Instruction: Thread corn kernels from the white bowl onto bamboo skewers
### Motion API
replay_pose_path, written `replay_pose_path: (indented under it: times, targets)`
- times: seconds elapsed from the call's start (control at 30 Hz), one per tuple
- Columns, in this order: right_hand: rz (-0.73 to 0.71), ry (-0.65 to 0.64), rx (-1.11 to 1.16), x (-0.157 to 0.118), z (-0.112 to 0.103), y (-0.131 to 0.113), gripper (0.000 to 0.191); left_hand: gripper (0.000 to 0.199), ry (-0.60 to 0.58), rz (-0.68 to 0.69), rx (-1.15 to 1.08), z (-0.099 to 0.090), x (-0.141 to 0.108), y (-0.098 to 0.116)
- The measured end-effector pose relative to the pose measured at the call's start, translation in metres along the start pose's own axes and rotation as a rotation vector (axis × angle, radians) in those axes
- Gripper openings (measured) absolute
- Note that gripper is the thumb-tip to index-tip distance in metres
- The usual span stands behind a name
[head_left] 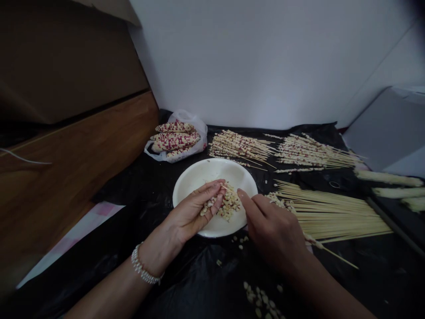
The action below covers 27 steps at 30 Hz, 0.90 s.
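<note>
My left hand [199, 206] is over the bowl, its fingers curled round loose corn kernels [208, 206], thumb and fingertips pinched at a skewer's tip. My right hand [274, 226] is closed on that bamboo skewer [338, 257], whose bare end sticks out past the hand on the right. Some kernels are threaded on it near the hand; the middle is hidden by my fingers. Below my hands, a white bowl [186, 177] holds a heap of cream and dark red corn kernels [230, 206].
Bare bamboo skewers [335, 215] lie fanned out at right. Behind are two piles of kernel-threaded skewers [239, 146] and a plastic bag [203, 133] of corn cobs [175, 141]. Stripped cobs [390, 178] lie far right. Loose kernels [262, 301] dot the black plastic sheet [199, 274].
</note>
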State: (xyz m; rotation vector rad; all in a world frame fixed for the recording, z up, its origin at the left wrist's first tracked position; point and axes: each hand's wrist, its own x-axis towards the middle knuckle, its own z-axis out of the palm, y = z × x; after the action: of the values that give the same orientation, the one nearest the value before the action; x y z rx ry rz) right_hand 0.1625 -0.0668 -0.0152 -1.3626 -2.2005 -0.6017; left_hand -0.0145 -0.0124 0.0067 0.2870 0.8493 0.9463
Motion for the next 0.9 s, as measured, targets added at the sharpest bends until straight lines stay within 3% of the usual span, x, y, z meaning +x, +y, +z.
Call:
replay_pose_path:
  times: [0.2, 0.57, 0.73, 0.9]
  targets:
    - [-0.001, 0.018, -0.009, 0.001, -0.002, -0.001, 0.039, 0.024, 0.040, 0.009, 0.062, 0.003, -0.004, 0.000]
    - [-0.006, 0.024, -0.016, 0.000, -0.001, -0.005, 0.036, 0.015, -0.040, -0.056, 0.070, 0.000, 0.001, 0.000]
    - [-0.002, 0.021, -0.010, 0.002, 0.000, -0.009, 0.030, 0.014, -0.115, -0.160, 0.076, 0.004, 0.000, -0.008]
    - [0.078, -0.020, -0.020, -0.001, 0.002, -0.003, 0.030, 0.016, -0.139, -0.118, -0.043, 0.006, -0.001, -0.006]
